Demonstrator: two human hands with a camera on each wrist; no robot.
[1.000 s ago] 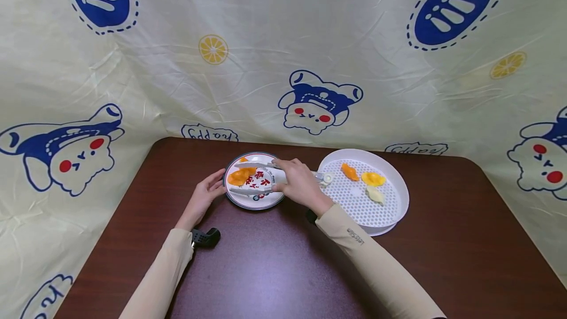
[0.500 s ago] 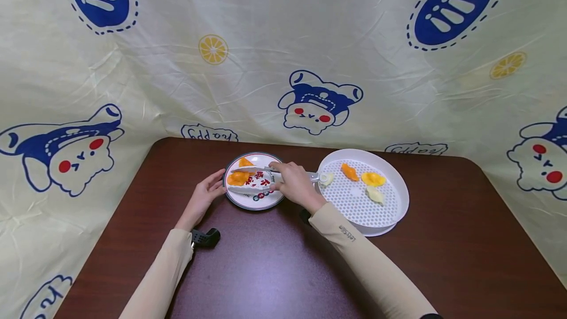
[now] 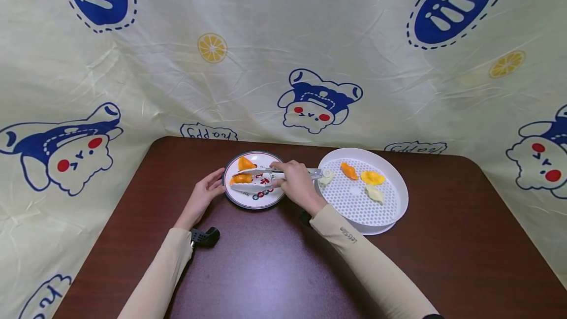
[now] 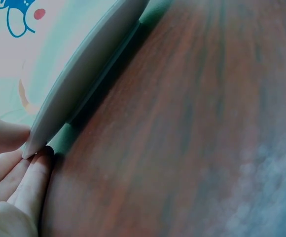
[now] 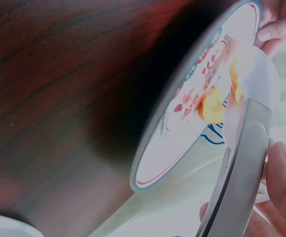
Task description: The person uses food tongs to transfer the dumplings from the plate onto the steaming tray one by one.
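In the head view, my left hand (image 3: pixel 201 200) pinches the left rim of a white patterned plate (image 3: pixel 254 204). The left wrist view shows its thumb above the rim and fingers beneath. My right hand (image 3: pixel 298 186) holds silver tongs (image 3: pixel 254 187) over the plate, their jaws spread apart and pointing left. A crumpled orange, dumpling-like piece (image 3: pixel 242 178) lies between the tong tips; whether they press it I cannot tell. Behind the upper tong arm sits another orange piece (image 3: pixel 245 163). In the right wrist view, a broad tong tip (image 5: pixel 261 74) partly hides the orange pieces (image 5: pixel 213 106).
Right of the plate stands a round white tray (image 3: pixel 400 196) with a perforated bottom. It holds an orange piece (image 3: pixel 349 171), a yellow piece (image 3: pixel 373 177) and a pale piece (image 3: pixel 374 194). Another pale piece (image 3: pixel 327 178) is partly covered by the tongs' hinge end. A printed sheet (image 3: pixel 248 92) hangs behind the brown table (image 3: pixel 248 270).
The tongs' upper arm has come down towards the lower one, narrowing their gap around the lower orange piece. More of the upper orange piece shows. My left hand stays on the plate.
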